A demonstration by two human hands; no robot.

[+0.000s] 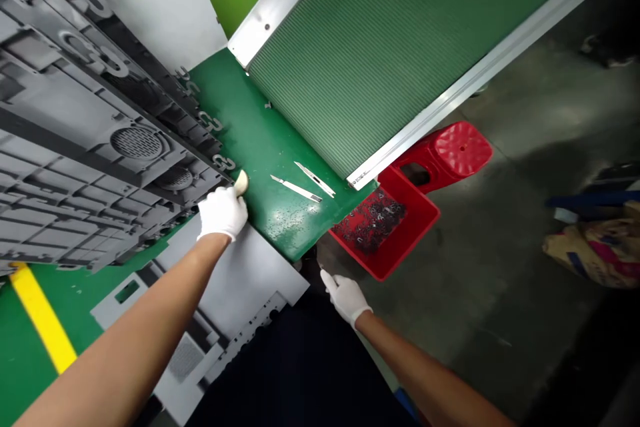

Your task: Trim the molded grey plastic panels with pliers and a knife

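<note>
My left hand (223, 211), in a white glove, is closed on the near edge of a large grey moulded plastic panel (95, 133) that lies tilted over the green table (260, 140). My right hand (346, 296), also gloved, hangs off the table's corner with its fingers loosely apart and nothing in it. Two thin metal blades (303, 185) lie on the green surface just right of my left hand. A second grey panel (240, 287) lies flat under my left forearm.
A ribbed green conveyor belt with aluminium rails (380, 53) runs along the far side. A red bin of dark plastic scraps (385, 223) and a red stool (450, 153) stand on the concrete floor beside the table. A yellow stripe (40, 313) marks the table at left.
</note>
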